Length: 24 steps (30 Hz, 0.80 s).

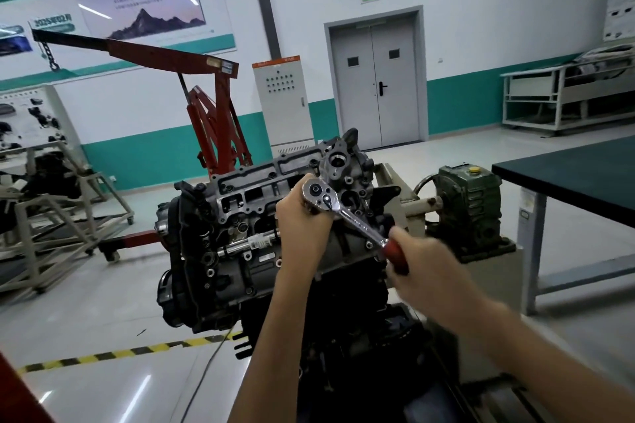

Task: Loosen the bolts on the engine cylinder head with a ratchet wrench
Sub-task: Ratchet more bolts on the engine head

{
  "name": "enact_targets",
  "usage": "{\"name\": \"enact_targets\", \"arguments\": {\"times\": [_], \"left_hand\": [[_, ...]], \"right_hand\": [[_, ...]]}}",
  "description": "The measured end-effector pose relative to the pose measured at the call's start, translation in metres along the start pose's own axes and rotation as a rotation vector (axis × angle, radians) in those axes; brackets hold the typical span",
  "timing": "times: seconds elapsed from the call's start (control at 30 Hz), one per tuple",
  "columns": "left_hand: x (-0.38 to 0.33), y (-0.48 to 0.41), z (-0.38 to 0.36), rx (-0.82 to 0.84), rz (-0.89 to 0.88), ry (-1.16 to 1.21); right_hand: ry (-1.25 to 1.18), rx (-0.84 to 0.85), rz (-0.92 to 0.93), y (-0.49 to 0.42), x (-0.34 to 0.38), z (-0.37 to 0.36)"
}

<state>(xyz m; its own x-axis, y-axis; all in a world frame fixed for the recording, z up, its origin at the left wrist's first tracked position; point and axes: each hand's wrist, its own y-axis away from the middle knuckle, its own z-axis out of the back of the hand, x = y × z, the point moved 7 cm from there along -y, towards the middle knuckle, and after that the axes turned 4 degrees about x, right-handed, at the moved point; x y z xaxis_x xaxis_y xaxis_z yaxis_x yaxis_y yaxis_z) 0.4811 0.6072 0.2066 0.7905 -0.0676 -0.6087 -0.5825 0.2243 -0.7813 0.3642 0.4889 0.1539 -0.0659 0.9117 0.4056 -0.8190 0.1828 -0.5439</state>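
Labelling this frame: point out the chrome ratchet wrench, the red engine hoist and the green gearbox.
Chrome ratchet wrench (318,195): head view, round head.
Red engine hoist (226,106): head view, upright mast.
Green gearbox (477,199): head view, ribbed side.

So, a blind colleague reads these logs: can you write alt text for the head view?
A person's left hand holds the head of a wrench on the engine's cylinder head, while the right hand grips its red handle. A red hoist stands behind in a workshop.
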Motion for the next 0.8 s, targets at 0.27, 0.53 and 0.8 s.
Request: {"name": "enact_targets", "arguments": {"times": [0.27, 0.53, 0.8], "left_hand": [[0.012, -0.007, -0.004, -0.006, 0.218, 0.335], [-0.002, -0.006, 0.000, 0.103, 0.073, 0.118], [-0.002, 0.003, -0.002, -0.053, 0.044, 0.061]], "right_hand": [[-0.372, -0.006, -0.116, 0.023, 0.039, -0.059], [0.355, 0.014, 0.179, -0.046, -0.004, 0.053], [-0.041, -0.010, -0.040, 0.005, 0.007, -0.012]]}}
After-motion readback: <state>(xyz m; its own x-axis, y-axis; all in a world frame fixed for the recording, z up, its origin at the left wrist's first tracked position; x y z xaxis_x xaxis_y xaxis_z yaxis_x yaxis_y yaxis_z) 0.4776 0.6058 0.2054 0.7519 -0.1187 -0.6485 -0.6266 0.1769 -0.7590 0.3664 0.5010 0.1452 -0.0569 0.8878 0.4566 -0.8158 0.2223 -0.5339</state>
